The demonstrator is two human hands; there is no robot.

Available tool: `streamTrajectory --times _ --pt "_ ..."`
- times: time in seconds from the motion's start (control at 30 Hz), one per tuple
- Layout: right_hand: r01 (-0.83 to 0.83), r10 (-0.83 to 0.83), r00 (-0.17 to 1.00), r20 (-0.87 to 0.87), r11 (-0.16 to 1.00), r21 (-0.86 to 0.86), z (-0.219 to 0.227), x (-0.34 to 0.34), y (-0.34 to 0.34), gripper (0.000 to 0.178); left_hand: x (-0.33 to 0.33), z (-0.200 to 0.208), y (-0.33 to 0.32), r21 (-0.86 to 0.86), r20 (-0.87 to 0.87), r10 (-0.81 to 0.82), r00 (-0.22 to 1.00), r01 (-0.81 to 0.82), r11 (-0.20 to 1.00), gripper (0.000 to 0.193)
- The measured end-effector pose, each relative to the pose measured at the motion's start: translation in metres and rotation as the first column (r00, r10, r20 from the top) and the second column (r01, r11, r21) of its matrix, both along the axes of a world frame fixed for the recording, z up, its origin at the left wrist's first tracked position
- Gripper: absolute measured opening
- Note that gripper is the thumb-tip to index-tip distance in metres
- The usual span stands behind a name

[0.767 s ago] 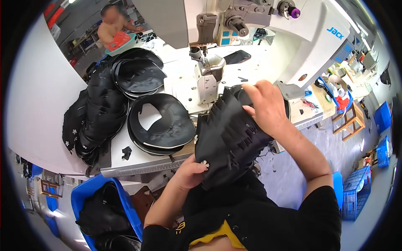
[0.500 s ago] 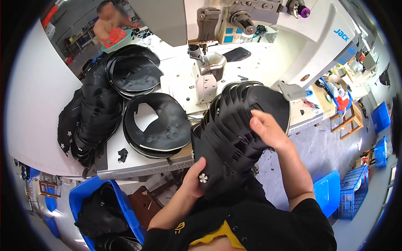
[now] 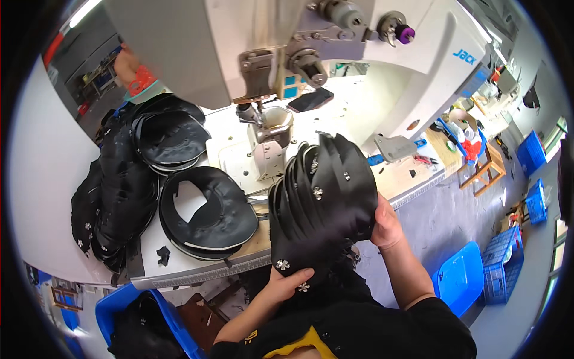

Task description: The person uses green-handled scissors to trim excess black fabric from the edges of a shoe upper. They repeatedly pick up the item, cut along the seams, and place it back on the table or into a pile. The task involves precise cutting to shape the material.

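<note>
A thick stack of glossy black shoe-upper pieces [image 3: 332, 215], with small silver flower ornaments [image 3: 282, 264], is held over the table's front edge. My left hand [image 3: 288, 285] grips its lower left corner, thumb on top beside the flowers. My right hand [image 3: 385, 225] is closed on the stack's right side, its fingers partly hidden behind. Just left of the stack lies a pile of rounded black pieces [image 3: 233, 218] with pale edges. Farther left, more black pieces [image 3: 122, 179] are heaped, with another rounded pile [image 3: 173, 134] at their back.
Behind the stack stands a white sewing machine [image 3: 412, 66] with a raised post [image 3: 269, 158]. A dark phone [image 3: 311, 100] and red-handled pliers [image 3: 426, 160] lie on the table. Blue bins [image 3: 110, 311] stand below left and right [image 3: 460, 278]. Another person [image 3: 125, 66] is at the far left.
The stack has been turned, so more silver flowers show on its upper face. My right hand has moved from its top down to its right side. The whole view has shifted.
</note>
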State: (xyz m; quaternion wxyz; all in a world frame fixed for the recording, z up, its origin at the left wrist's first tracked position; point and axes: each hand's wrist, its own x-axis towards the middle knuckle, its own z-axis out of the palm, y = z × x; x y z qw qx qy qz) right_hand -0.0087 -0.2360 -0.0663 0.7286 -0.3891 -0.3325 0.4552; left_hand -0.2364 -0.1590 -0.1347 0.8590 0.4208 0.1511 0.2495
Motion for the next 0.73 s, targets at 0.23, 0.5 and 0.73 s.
streamTrajectory --times 0.23,0.5,0.73 --pt "0.207 -0.146 0.933 -0.329 0.965 0.159 -0.046 -0.004 -0.002 0.073 -0.008 -0.007 -0.005 -0.078 -0.125 0.05 0.991 -0.06 0.995 0.046" --pt "0.294 -0.244 0.938 -0.247 0.936 0.193 -0.058 0.004 -0.011 0.051 -0.014 -0.005 -0.003 -0.135 -0.238 0.049 0.97 -0.083 0.987 0.053" --pt "0.139 -0.114 0.978 0.172 0.98 -0.142 -0.033 0.013 -0.006 0.07 -0.012 0.001 -0.004 -0.068 -0.359 0.107 0.927 -0.14 0.988 0.056"
